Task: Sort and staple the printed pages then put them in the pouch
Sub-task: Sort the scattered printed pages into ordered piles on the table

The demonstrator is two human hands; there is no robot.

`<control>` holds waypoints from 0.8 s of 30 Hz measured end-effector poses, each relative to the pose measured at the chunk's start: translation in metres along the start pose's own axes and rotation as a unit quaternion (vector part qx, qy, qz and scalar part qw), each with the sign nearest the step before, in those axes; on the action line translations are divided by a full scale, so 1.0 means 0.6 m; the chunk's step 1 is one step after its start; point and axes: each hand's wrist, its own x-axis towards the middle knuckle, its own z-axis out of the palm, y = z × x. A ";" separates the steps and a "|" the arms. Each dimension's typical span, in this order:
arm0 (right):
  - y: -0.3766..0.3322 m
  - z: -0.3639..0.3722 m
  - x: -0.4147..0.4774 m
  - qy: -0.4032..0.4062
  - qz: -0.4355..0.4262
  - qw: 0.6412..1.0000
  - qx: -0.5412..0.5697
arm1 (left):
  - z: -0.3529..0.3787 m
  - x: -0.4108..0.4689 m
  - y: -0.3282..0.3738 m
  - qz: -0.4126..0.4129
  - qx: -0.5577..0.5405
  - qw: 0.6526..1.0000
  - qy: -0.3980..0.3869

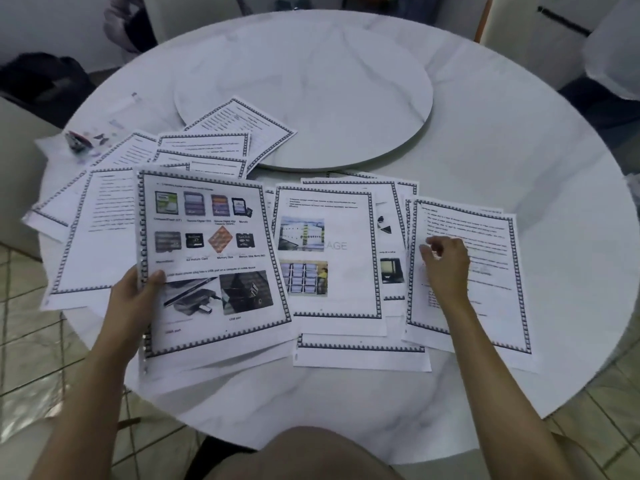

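the pages (pixel 346 271) are thin matt white paper with dark printed borders, and the sheet (pixel 207 237) i pinch in my left hand (pixel 133 299) looks the same. the table (pixel 519 150) and its turntable (pixel 329 81) are smooth, glossy white marble-look stone. the floor tiles (pixel 31 358) shine.

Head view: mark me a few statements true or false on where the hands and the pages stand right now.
1. The left hand grips the memory-card page by its left edge. True.
2. The right hand holds a stapler. False: it is over the text page at the right, and no tool shows in it.
3. One bordered page lies partly on the raised round turntable. True.
4. The printed pages are all in one neat stack. False: they are spread over the table in overlapping groups.
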 end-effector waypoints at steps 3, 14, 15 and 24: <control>-0.035 0.042 -0.023 -0.068 -0.006 0.996 -0.055 | -0.005 0.003 -0.003 -0.009 -0.007 1.000 -0.009; -0.094 0.090 -0.070 -0.106 0.059 0.976 -0.180 | -0.018 0.022 -0.032 -0.038 -0.028 0.998 -0.051; -0.097 0.091 -0.070 -0.105 0.068 0.977 -0.174 | -0.018 0.023 -0.034 -0.040 -0.031 0.997 -0.055; -0.116 0.102 -0.079 -0.063 0.149 0.969 -0.185 | -0.034 0.045 -0.061 -0.058 -0.020 0.994 -0.089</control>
